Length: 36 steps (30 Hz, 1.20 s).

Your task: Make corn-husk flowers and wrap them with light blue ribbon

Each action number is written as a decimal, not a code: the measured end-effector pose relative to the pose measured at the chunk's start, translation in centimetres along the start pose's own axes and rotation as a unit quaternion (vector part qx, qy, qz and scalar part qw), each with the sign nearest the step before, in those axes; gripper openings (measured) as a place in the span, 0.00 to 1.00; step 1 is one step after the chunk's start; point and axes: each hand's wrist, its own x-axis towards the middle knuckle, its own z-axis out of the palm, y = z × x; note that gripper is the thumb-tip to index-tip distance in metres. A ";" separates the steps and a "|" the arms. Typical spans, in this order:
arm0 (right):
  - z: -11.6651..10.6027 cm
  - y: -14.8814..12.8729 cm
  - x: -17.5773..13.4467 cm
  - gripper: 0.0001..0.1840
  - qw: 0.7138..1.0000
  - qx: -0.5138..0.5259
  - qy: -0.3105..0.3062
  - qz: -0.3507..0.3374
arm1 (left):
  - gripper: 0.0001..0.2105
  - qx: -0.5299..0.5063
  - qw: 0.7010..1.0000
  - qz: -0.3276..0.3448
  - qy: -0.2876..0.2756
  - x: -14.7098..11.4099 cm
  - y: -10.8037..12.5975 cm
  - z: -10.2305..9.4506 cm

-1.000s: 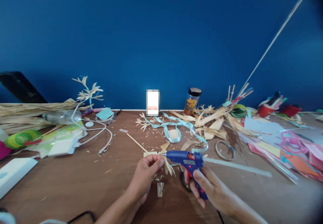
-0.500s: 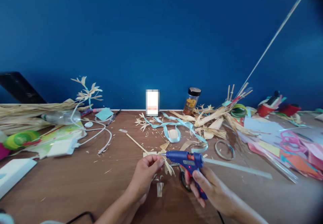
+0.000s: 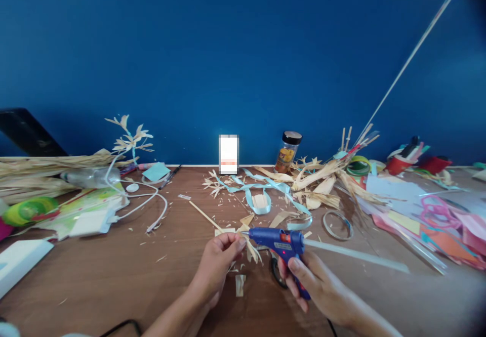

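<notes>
My left hand (image 3: 217, 263) is closed, thumb and forefinger pinching a thin wooden stick (image 3: 205, 215) that slants up to the left. Pale dried-husk strips (image 3: 252, 252) spread out just right of those fingertips; whether they are fixed to the stick is hidden. My right hand (image 3: 313, 279) wraps round the handle of a blue hot glue gun (image 3: 276, 238) with a small red light lit. Its nozzle points left, close to my left fingertips and the husk, and a long clear glue stick (image 3: 357, 254) extends from its back. Partly hidden behind the gun lies something with a black loop handle (image 3: 276, 271).
Light blue ribbon (image 3: 261, 204) curls across the table beyond my hands. At the back stand a black-lidded jar (image 3: 288, 152) and a blurred white block (image 3: 229, 154). Dried husks (image 3: 321, 180), a tape roll (image 3: 337, 224) and pink scissors (image 3: 436, 213) lie right; a white cable (image 3: 165, 208) lies left.
Almost nothing differs. The whole view has shifted very slightly, while both hands, the stick and the glue gun keep their positions relative to one another.
</notes>
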 end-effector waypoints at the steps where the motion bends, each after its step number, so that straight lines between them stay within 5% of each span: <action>1: 0.0 -0.1 0.0 0.21 1.000 -0.005 0.001 0.003 | 0.09 0.001 1.000 0.003 -0.001 0.0 0.0 0.0; 36: -0.2 0.6 -0.5 0.20 1.000 0.004 0.003 0.017 | 0.09 -0.043 0.999 0.020 0.008 -0.3 0.7 0.5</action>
